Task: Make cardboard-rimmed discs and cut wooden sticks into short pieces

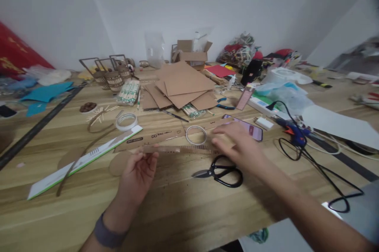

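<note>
My left hand pinches the left end of a narrow brown cardboard strip with short dark marks along it. The strip stretches level over the table toward my right hand, which is blurred. Its fingers are curled round something pale that I cannot make out. Just below lies a pair of black-handled scissors, blades pointing left. A roll of tape lies flat behind the strip, near a printed cardboard piece. Beside my left hand is a round cardboard disc.
A white ruler-like strip with a green edge and another tape roll lie left. Stacked cardboard sheets stand behind. A phone lies beyond my right hand; a blue glue gun with looped black cord is at right.
</note>
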Demonstrator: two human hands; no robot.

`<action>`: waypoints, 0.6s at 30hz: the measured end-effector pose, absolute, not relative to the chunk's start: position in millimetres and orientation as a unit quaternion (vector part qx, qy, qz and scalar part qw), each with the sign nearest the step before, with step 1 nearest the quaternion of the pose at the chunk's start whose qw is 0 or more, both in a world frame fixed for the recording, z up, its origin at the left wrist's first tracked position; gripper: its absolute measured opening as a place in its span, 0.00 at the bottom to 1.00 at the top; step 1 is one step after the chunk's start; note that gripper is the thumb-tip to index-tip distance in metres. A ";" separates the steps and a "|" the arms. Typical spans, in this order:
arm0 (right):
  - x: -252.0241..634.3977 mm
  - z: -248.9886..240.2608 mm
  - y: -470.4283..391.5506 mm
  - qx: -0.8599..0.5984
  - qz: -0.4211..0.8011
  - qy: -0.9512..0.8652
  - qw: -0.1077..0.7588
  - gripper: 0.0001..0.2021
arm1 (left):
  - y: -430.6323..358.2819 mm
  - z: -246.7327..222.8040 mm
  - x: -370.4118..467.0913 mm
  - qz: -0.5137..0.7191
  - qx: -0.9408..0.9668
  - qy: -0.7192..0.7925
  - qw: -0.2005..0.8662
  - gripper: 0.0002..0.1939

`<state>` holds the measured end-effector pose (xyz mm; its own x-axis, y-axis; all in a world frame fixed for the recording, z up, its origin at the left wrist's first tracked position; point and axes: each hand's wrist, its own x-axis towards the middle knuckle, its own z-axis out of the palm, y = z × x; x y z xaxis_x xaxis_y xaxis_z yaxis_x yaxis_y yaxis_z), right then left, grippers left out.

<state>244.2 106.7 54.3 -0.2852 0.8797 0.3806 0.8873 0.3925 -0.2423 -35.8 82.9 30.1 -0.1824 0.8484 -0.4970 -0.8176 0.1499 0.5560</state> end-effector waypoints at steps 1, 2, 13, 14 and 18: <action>220.3 49.0 103.9 -0.481 0.023 -0.838 0.257 0.10 | 82.9 30.1 -35.5 0.652 0.019 0.408 0.639 0.11; 199.8 43.9 102.6 -0.440 0.049 -0.855 0.270 0.12 | 82.9 30.7 -35.4 0.652 0.017 0.408 0.639 0.11; 173.3 65.5 96.7 -0.421 0.147 -0.871 0.207 0.06 | 69.9 28.8 -77.7 0.596 0.293 0.470 0.582 0.08; 182.8 71.7 88.9 -0.438 0.178 -0.865 0.169 0.06 | 69.0 27.4 -90.3 0.567 0.364 0.514 0.531 0.14; 219.4 67.0 63.9 -0.401 0.327 -0.856 -0.010 0.05 | 71.3 18.2 -135.7 0.320 0.595 0.719 0.163 0.18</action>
